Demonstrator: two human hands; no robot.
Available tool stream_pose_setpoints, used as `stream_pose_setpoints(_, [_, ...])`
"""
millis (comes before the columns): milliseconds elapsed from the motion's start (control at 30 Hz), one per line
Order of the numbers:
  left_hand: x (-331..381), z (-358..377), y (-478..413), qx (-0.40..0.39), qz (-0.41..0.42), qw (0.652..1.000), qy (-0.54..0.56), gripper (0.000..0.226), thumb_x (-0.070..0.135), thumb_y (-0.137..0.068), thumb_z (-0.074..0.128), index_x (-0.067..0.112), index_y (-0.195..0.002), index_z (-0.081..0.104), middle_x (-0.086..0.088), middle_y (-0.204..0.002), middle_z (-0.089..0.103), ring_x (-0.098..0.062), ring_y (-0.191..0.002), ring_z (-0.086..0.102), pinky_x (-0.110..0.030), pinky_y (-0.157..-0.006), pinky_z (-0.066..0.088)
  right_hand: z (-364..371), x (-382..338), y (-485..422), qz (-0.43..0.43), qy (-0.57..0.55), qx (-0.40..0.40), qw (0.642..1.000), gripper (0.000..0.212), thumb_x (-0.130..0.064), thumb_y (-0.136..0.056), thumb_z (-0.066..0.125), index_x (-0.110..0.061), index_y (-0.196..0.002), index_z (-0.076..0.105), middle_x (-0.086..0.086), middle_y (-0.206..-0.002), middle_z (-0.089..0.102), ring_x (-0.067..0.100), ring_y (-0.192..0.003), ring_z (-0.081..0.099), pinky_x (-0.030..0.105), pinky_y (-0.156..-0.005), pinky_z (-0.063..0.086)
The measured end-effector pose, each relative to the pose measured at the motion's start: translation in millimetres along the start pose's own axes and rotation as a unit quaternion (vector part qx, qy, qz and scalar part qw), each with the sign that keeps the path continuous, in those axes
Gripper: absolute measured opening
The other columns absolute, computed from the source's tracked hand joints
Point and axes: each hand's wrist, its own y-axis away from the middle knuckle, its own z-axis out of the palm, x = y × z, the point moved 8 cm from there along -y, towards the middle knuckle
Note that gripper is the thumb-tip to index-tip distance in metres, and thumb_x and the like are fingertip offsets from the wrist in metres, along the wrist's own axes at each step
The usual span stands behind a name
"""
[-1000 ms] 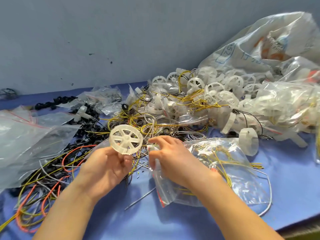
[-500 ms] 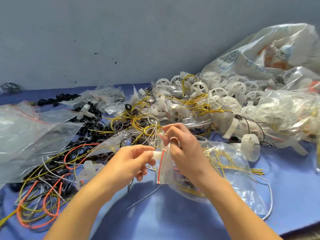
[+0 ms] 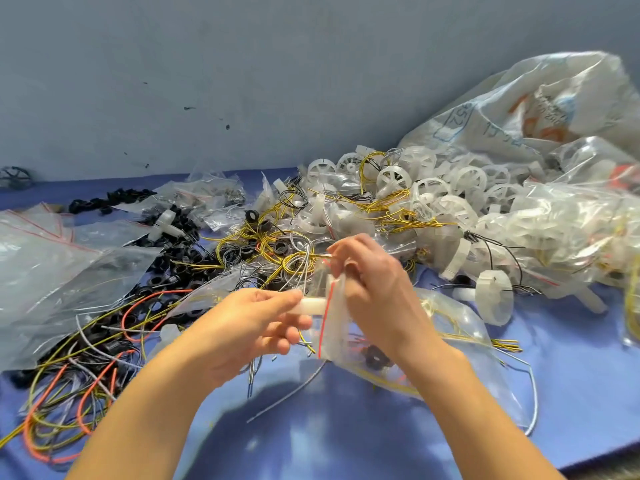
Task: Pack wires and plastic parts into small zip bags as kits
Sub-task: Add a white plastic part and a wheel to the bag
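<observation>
My left hand (image 3: 242,327): pinches the white plastic wheel (image 3: 311,305), turned edge-on since a second ago
My right hand (image 3: 374,282): pinches the zip bag (image 3: 341,341) mouth open
Wheel: rim now at bag mouth, likely going in

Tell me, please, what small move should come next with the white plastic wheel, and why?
Probably push the white plastic wheel rightward into the clear red-striped zip bag. The left hand pinches it edge-on with just its tip at the bag's mouth, which the right hand grips; most of the wheel is outside.
</observation>
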Motion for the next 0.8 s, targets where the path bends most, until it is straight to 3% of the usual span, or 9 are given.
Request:
stream_pose_setpoints(67, [-1, -19, 1, 0.059, -0.005, 0.997, 0.042, 0.026, 0.022, -0.097, 0.058, -0.002, -0.098, 0.067, -0.006, -0.068, 0.067, -0.010, -0.049, 0.058, -0.018, -0.042, 0.049, -11, 12, -3, 0.031, -0.025, 0.040, 0.998, 0.022, -0.009, -0.078, 0.039, -0.027, -0.077, 0.051, -0.005, -0.098, 0.060, 0.021, -0.089, 0.059, 0.043, -0.080, 0.048])
stream_pose_setpoints(167, [2, -40, 7, 0.133, 0.016, 0.990, 0.040, 0.023, 0.020, -0.098, 0.055, -0.002, -0.097, 0.064, -0.002, -0.059, 0.061, -0.010, -0.044, 0.055, -0.019, -0.039, 0.048, -12, 16, -4, 0.045, -0.034, 0.037, 0.998, 0.022, -0.008, -0.076, 0.039, -0.026, -0.075, 0.052, -0.004, -0.098, 0.060, 0.020, -0.093, 0.058, 0.043, -0.082, 0.047])
stream_pose_setpoints(333, [18, -47, 17, 0.165, 0.054, 0.983, 0.065, 0.022, 0.020, -0.098, 0.052, 0.006, -0.083, 0.059, 0.003, -0.051, 0.051, -0.007, -0.040, 0.048, -0.018, -0.033, 0.040, -3, 12, -3, 0.041, -0.037, 0.016, 0.998, 0.022, -0.011, -0.075, 0.039, -0.029, -0.077, 0.052, -0.006, -0.096, 0.058, 0.018, -0.091, 0.058, 0.041, -0.080, 0.047])
stream_pose_setpoints(500, [16, -35, 19, 0.109, 0.028, 0.993, 0.039, 0.022, 0.022, -0.099, 0.053, 0.004, -0.089, 0.062, 0.001, -0.056, 0.055, -0.006, -0.040, 0.044, -0.014, -0.032, 0.032, 2, -1, -5, 0.019, -0.057, 0.018, 0.998, 0.023, -0.006, -0.076, 0.041, -0.024, -0.078, 0.056, -0.004, -0.098, 0.060, 0.017, -0.092, 0.059, 0.044, -0.079, 0.048])
stream_pose_setpoints(667, [26, -13, 20, 0.035, 0.091, 0.978, -0.183, 0.026, 0.028, -0.098, 0.053, 0.010, -0.100, 0.073, -0.006, -0.074, 0.070, -0.007, -0.037, 0.034, -0.015, -0.035, 0.025, 10, -24, -5, -0.028, -0.042, -0.006, 0.999, 0.021, -0.011, -0.079, 0.041, -0.027, -0.080, 0.055, -0.008, -0.101, 0.057, 0.022, -0.090, 0.061, 0.045, -0.075, 0.050])
stream_pose_setpoints(733, [29, -3, 17, 0.000, 0.088, 0.975, -0.204, 0.029, 0.032, -0.097, 0.055, 0.011, -0.084, 0.072, -0.005, -0.054, 0.053, -0.008, -0.036, 0.026, -0.013, -0.036, 0.019, 19, -36, -3, -0.056, -0.028, -0.031, 0.998, 0.018, -0.012, -0.081, 0.042, -0.024, -0.083, 0.056, -0.006, -0.104, 0.057, 0.024, -0.090, 0.062, 0.044, -0.073, 0.050])
stream_pose_setpoints(800, [30, 4, 12, -0.003, 0.083, 0.973, -0.216, 0.031, 0.027, -0.095, 0.063, 0.011, -0.068, 0.061, -0.004, -0.051, 0.033, -0.011, -0.040, 0.025, -0.015, -0.040, 0.020, 26, -46, 0, -0.081, -0.004, -0.049, 0.996, 0.015, -0.013, -0.082, 0.045, -0.022, -0.085, 0.057, -0.003, -0.106, 0.057, 0.029, -0.087, 0.061, 0.044, -0.070, 0.050])
